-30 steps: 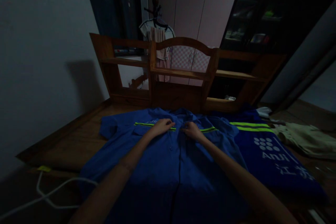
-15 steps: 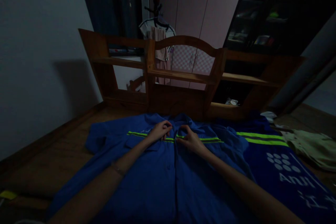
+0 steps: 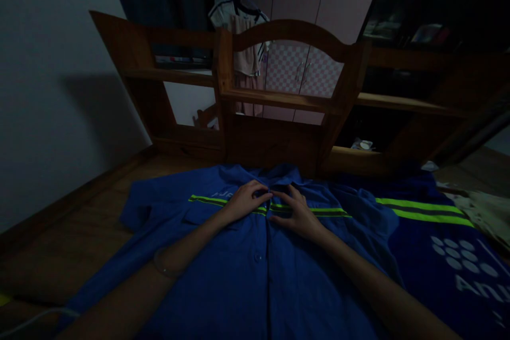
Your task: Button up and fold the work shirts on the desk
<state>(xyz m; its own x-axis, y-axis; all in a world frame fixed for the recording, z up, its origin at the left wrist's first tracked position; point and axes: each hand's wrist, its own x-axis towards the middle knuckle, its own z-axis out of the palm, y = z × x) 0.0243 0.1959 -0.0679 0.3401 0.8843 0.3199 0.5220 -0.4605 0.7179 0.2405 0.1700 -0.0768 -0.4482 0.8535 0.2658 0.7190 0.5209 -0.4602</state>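
A blue work shirt (image 3: pixel 247 271) with a neon-green reflective stripe lies face up on a wooden surface. My left hand (image 3: pixel 245 201) and my right hand (image 3: pixel 298 215) meet at the shirt's front placket, just below the collar (image 3: pixel 261 174), on the stripe. The fingers of both hands are curled and pinch the fabric at the top of the button line. A button (image 3: pixel 258 257) shows lower down the placket.
A second blue garment (image 3: pixel 442 234) with a green stripe and white lettering lies to the right. A pale cloth (image 3: pixel 484 215) sits at the far right. A wooden headboard with shelves (image 3: pixel 279 101) stands behind. A white cable (image 3: pixel 27 319) lies at the lower left.
The camera has moved closer and lower to the shirt. Both hands have drawn together at the top of the placket and their fingers have closed on the fabric.
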